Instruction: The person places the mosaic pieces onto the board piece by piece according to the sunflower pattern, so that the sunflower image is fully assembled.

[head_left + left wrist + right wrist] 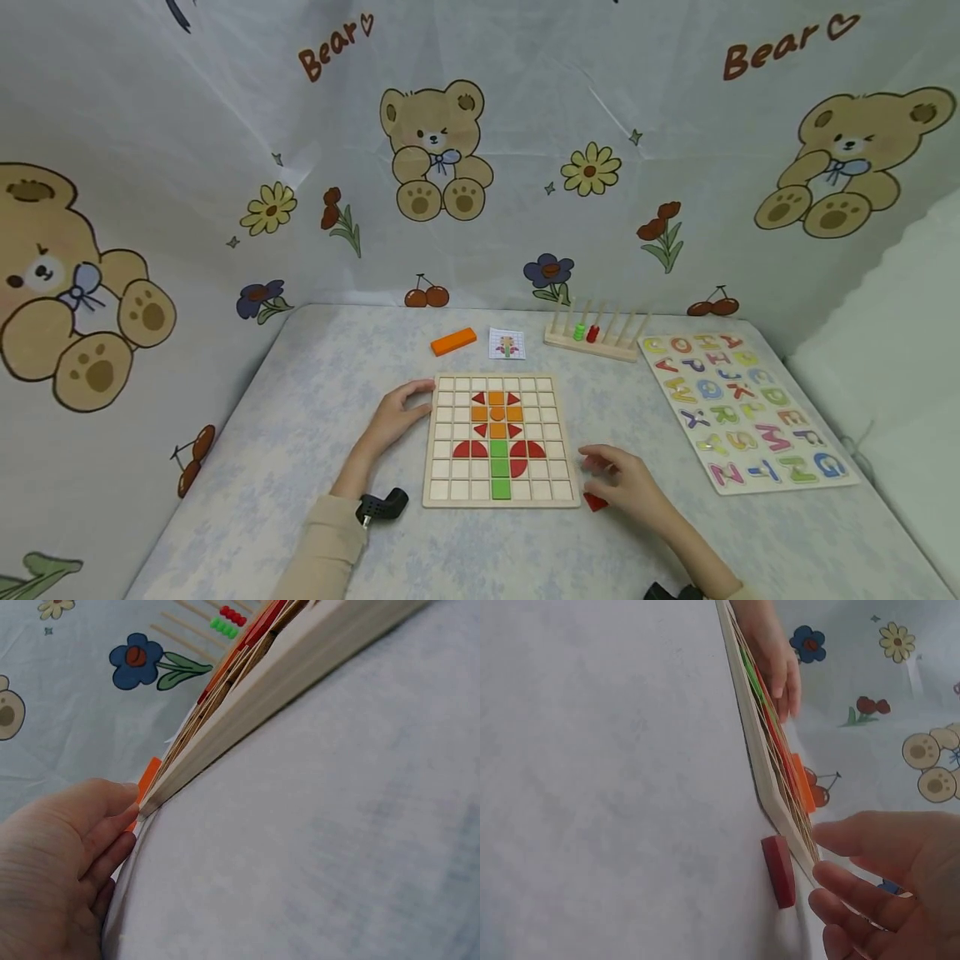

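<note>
A square wooden grid board [465, 504] lies on the table, with orange, red and green pieces forming a figure in its cells. Against the board's upper left edge rest the fingertips of my left hand [393, 419], fingers mostly straight; in the left wrist view they touch its corner. My right hand [630, 487] hovers beside the board's lower right side, fingers loosely bent and apart. Below it a loose red piece [596, 502] lies on the table, partly covered by the hand in the head view. The right wrist view shows this red block [780, 871] apart from the fingers.
Behind the board lie an orange block [453, 342] and a small pattern card [507, 343]. A wooden peg rack [592, 342] with green and red beads stands at the back right. An alphabet board [750, 417] lies at the right.
</note>
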A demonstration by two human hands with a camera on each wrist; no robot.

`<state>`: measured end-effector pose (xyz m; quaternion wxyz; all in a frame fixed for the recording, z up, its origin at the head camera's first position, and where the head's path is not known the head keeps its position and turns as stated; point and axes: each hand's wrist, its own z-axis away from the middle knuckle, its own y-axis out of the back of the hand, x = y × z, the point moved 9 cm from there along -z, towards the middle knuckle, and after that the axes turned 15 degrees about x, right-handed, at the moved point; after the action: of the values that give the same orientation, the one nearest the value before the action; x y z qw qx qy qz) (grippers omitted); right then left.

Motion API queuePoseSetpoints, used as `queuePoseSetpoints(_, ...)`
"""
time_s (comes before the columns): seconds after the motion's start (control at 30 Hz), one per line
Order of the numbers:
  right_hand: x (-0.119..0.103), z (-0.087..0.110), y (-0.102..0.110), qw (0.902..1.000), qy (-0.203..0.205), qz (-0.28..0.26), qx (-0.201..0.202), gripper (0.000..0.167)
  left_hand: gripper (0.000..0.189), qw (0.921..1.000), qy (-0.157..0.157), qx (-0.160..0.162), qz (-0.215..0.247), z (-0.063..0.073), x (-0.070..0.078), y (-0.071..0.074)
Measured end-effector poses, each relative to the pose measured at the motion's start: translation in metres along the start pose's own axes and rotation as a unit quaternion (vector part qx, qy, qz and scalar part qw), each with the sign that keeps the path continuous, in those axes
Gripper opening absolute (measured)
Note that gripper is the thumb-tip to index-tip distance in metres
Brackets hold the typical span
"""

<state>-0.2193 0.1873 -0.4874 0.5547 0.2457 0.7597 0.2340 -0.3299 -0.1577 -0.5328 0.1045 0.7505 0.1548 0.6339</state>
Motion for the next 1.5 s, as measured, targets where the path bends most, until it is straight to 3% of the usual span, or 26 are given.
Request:
queuePoseSetpoints(0.2,0.005,0.018,0.003,0.9987,0.010,-0.035,-0.035,0.050,0.042,1.0000,0.004,-0.001,-0.001,0.001,-0.002,0.000)
queuePoseSetpoints(0.43,0.001,0.025,0.001,0.9975,0.009,-0.044,-0.054,0.048,0.041,0.9999,-0.008,0.003,0.009,0.002,0.003,0.000)
queuePoseSetpoints(0.67,-0.002,0.027,-0.003,0.9954,0.024,-0.066,-0.065,0.040,0.041,0.9999,-0.005,-0.007,0.006,0.012,0.036,0.006)
queuePoseSetpoints(0.83,0.004,0.019,0.004,0.9990,0.028,-0.033,0.012,0.034,0.042,0.9999,-0.008,-0.011,0.008,0.012,0.038,0.006)
queuePoseSetpoints(0.97,0.009,0.013,0.016,0.9935,0.039,0.009,0.107,0.037,0.042,0.9998,-0.007,-0.015,0.010,0.012,0.039,0.006)
queuePoseSetpoints(1.03,0.012,0.012,0.018,0.9914,0.033,0.016,0.126,0.039,0.042,0.9998,-0.007,-0.016,0.011,0.012,0.039,0.006)
queuePoseSetpoints(1.3,0.015,0.016,0.008,0.9979,-0.012,-0.011,0.062,0.047,0.042,0.9998,-0.007,-0.018,0.009,0.011,0.036,0.005)
queuePoseSetpoints(1.5,0.023,0.017,0.011,0.9966,-0.062,0.012,0.052,0.047,0.043,0.9999,0.005,-0.007,0.013,0.003,0.011,0.000)
